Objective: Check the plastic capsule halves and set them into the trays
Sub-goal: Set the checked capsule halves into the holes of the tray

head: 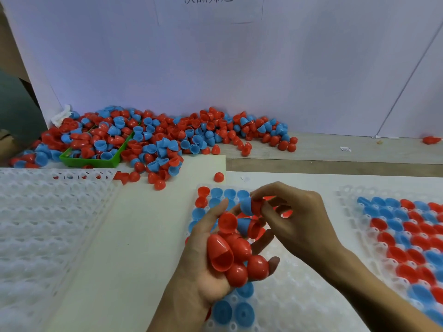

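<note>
Pinching one blue-and-red nested pair [250,206] in right hand [299,221] above middle tray [299,305], left hand [215,264] cupping red halves [236,255]; best separated, inspected, then seated squarely.

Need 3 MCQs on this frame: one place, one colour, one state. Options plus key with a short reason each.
1. Where does the green bin sit?
A. far left, in the loose pile of halves
B. on the right tray
C. under the hands

2. What colours are the capsule halves?
A. green and white
B. red and blue
C. yellow only

3. What is the left hand doing?
A. resting flat on the table
B. cupping a bunch of halves
C. lifting a tray

Key:
1 A: the bin lies among the pile at far left.
2 B: only red and blue halves show, in the pile and in the right tray.
3 B: the palm holds several red halves while the right hand pinches a blue-and-red piece.
</note>
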